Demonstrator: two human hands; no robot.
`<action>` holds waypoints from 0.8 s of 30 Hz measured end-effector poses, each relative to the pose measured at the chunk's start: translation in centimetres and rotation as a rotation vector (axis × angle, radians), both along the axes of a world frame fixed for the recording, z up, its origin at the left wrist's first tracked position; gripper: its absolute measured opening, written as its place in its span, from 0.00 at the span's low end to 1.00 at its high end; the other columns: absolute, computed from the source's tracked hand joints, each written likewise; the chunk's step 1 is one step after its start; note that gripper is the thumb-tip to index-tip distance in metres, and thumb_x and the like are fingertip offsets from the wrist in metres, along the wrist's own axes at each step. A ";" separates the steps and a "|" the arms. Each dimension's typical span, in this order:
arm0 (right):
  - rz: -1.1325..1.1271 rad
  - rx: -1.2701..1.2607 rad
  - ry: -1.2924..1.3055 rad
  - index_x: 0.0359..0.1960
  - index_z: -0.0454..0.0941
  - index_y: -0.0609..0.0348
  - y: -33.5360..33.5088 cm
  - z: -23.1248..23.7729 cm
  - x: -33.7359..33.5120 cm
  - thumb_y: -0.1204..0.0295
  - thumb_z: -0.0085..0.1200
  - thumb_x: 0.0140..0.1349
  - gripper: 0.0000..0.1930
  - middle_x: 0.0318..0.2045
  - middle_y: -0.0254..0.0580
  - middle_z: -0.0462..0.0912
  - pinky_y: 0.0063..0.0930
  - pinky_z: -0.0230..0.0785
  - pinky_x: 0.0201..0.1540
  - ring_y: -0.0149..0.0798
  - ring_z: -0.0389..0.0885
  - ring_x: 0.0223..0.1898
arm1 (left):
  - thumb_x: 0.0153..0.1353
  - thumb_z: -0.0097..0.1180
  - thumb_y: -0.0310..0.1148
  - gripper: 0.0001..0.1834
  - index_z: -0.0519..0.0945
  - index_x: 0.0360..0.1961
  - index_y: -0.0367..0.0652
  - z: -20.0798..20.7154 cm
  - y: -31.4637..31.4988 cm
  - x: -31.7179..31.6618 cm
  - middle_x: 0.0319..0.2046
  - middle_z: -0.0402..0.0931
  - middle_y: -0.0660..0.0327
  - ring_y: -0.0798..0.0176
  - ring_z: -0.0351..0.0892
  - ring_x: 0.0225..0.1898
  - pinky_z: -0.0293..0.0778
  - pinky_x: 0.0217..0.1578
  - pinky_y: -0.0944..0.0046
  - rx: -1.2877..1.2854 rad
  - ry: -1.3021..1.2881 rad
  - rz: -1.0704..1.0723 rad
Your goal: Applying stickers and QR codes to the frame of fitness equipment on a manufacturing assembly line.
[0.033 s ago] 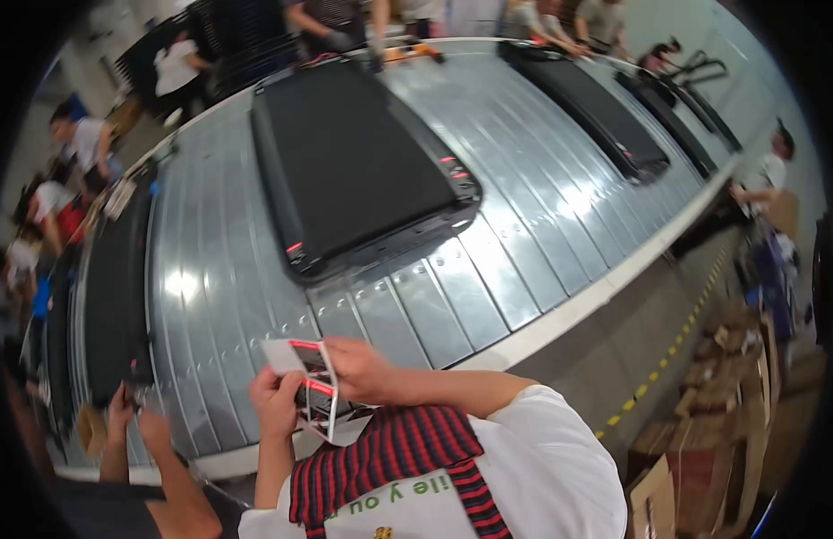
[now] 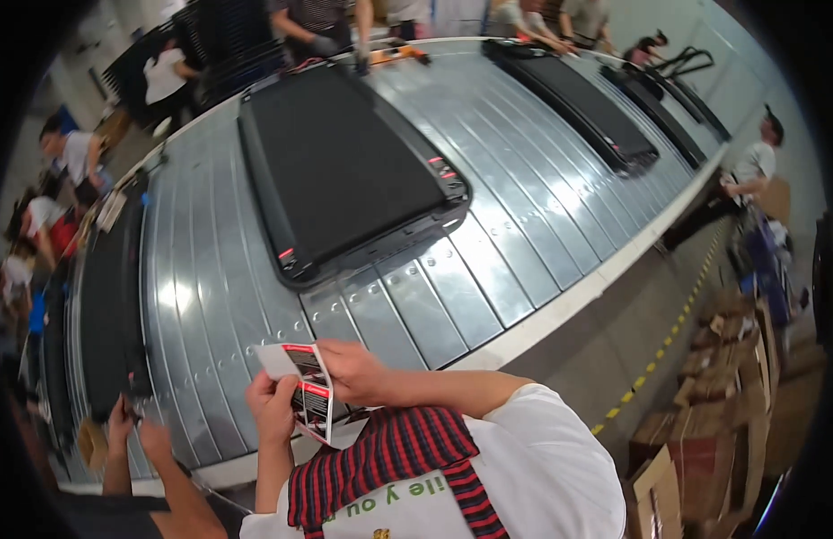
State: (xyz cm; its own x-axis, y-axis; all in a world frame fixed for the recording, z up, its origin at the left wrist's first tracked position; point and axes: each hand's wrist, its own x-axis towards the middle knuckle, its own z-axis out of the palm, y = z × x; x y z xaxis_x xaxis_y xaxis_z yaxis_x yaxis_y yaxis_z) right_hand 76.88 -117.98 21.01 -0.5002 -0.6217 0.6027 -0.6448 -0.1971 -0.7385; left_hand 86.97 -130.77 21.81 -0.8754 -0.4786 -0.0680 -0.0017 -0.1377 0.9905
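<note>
Leaflet (image 2: pixel 315 400) in both hands (image 2: pixel 352 371); creased

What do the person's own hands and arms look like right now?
The left hand and right hand are both bare, with no gloves visible. The left forearm and right forearm are uncovered. A short, plain white fabric sleeve covers the right upper arm. No cables show on either arm.

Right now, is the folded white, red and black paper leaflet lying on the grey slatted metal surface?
No, the person's left hand and right hand hold the leaflet up between them.
</note>
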 end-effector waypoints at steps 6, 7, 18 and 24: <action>-0.057 -0.023 -0.079 0.39 0.71 0.62 0.9 1.8 0.4 0.73 0.53 0.49 0.14 0.31 0.48 0.73 0.35 0.67 0.34 0.50 0.73 0.33 | 0.52 0.57 0.28 0.14 0.73 0.38 0.32 0.5 -0.3 -1.1 0.31 0.75 0.63 0.73 0.72 0.31 0.68 0.33 0.73 -0.066 0.194 -0.095; -0.066 -0.040 -0.068 0.39 0.71 0.62 0.9 1.7 0.4 0.73 0.53 0.49 0.14 0.31 0.48 0.73 0.35 0.67 0.34 0.50 0.73 0.33 | 0.52 0.57 0.28 0.14 0.73 0.38 0.32 0.5 -0.5 -1.2 0.31 0.75 0.63 0.73 0.72 0.31 0.67 0.33 0.73 -0.073 0.191 -0.127; -0.147 0.067 -0.024 0.41 0.71 0.58 0.4 2.0 1.6 0.74 0.56 0.47 0.17 0.32 0.45 0.74 0.31 0.70 0.32 0.47 0.75 0.32 | 0.52 0.57 0.29 0.13 0.73 0.37 0.32 0.8 -2.2 -1.2 0.29 0.75 0.63 0.73 0.72 0.30 0.68 0.33 0.74 -0.005 0.221 -0.251; -0.180 0.018 0.033 0.37 0.71 0.61 0.3 2.9 2.2 0.75 0.53 0.47 0.14 0.30 0.47 0.74 0.35 0.68 0.33 0.51 0.74 0.32 | 0.52 0.57 0.29 0.14 0.73 0.38 0.31 1.1 -2.5 -1.3 0.30 0.75 0.62 0.72 0.73 0.30 0.69 0.33 0.74 0.017 0.233 -0.288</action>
